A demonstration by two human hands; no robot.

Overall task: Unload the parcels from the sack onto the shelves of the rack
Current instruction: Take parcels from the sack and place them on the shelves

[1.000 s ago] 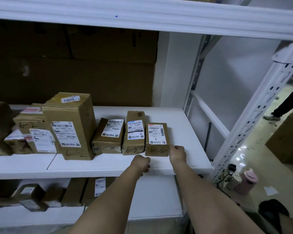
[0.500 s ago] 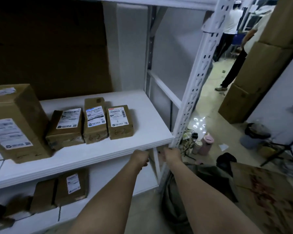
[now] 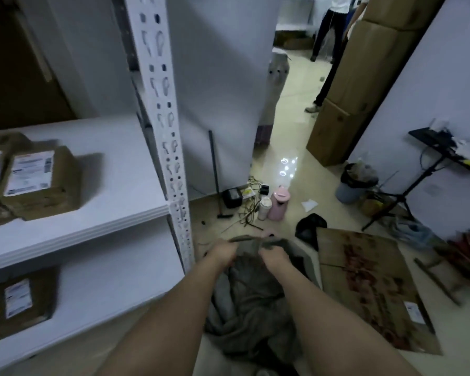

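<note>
Low on the floor, close in: grey sack (image 3: 253, 302), slumped and creased, its mouth pinched at the rim by left hand (image 3: 223, 251) and right hand (image 3: 273, 253), both curled on the cloth. No parcel visible inside; folds hide the contents. Could slip from a thin pinch of fabric, or spill if tugged open unevenly. Beside the left arm, rack upright (image 3: 171, 158), easy to knock. Farther left, parcels (image 3: 38, 183) already on the shelf (image 3: 114, 213). Beyond, cables and pink flask (image 3: 278, 203) underfoot: trip risk.
</note>
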